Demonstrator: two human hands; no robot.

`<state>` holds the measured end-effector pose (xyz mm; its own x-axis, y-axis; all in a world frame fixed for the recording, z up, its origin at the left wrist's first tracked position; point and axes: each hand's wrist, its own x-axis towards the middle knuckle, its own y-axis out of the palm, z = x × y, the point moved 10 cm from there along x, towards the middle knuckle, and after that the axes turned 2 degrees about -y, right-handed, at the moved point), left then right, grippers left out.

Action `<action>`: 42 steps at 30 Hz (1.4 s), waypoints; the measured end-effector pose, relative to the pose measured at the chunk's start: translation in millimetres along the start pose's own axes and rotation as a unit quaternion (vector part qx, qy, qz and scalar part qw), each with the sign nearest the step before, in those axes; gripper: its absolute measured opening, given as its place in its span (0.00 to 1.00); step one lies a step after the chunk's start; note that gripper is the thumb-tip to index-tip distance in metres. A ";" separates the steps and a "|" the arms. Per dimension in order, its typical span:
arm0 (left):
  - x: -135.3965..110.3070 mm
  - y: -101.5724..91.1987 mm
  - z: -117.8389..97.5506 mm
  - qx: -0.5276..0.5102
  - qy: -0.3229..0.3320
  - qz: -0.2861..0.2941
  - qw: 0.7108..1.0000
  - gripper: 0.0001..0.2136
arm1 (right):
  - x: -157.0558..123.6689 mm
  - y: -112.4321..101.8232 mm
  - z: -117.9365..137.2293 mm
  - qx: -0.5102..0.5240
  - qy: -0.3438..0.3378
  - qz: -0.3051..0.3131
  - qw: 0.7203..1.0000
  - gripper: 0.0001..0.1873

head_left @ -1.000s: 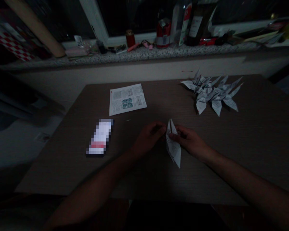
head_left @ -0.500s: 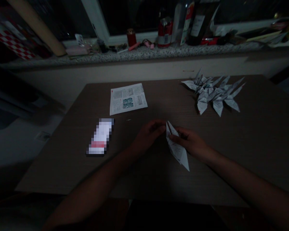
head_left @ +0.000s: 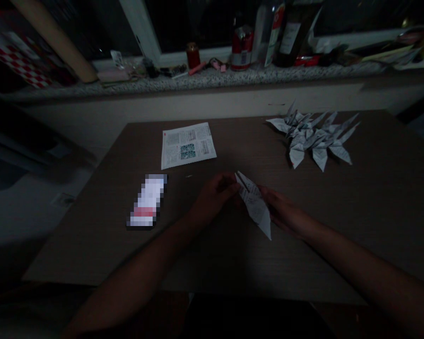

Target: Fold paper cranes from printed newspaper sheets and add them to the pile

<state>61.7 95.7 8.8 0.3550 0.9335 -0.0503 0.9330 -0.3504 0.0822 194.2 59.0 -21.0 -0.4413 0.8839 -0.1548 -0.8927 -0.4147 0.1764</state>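
Note:
A folded piece of printed paper [head_left: 257,207], long and diamond-shaped with a slit at its upper end, is held above the middle of the table. My left hand [head_left: 219,192] pinches its upper left edge between thumb and curled fingers. Along the right edge lies my right hand [head_left: 282,210], its thumb at the paper's side and its other fingers partly hidden behind it. The lower point of the paper is directed toward me, slightly to the right.
Several folded paper cranes [head_left: 314,136] are clustered at the back right of the table [head_left: 127,263]. A flat printed sheet [head_left: 187,145] lies at the back left, with a phone [head_left: 148,200] nearer me. Bottles, a can [head_left: 242,47] and small items line the windowsill [head_left: 183,84].
The folded paper has shifted up and to the left and turned a little. My right thumb has moved off its face to its right edge, and my left hand now grips the upper left edge.

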 end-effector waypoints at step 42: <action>-5.3 9.0 21.3 -0.076 -0.070 -0.001 0.995 0.13 | -7.0 -9.5 21.0 -0.127 -0.002 -0.109 0.986 0.20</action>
<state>69.5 86.0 -11.3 0.3687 0.9103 -0.1883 0.9174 -0.3238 0.2313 207.7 61.2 -1.2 -0.2365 0.9587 -0.1582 -0.9608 -0.2550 -0.1092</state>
